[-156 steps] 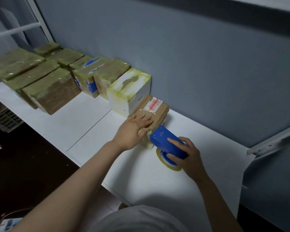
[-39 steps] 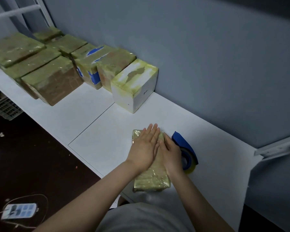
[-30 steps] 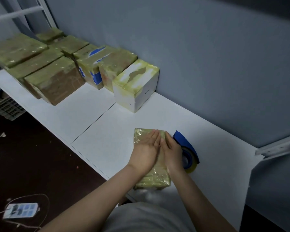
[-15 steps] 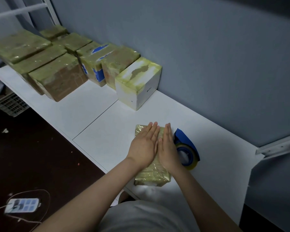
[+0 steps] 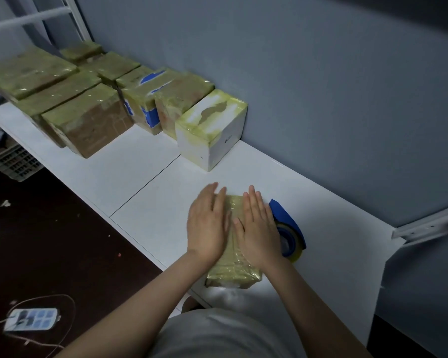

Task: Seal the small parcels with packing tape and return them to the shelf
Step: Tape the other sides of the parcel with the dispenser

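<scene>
Nothing legible anywhere in view.

White box, right-hand side face: one small dark printed mark near the top edge, too small to read.

Blue-patched parcel, two places left of it in the row: blue panels under yellowish tape, no letters made out.

Brown carton, front face: faint pale lines, blurred, unreadable.

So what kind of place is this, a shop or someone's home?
Probably a small packing or storage room: taped parcels lined up along a white shelf, and a tape dispenser lying beside another parcel.
</scene>
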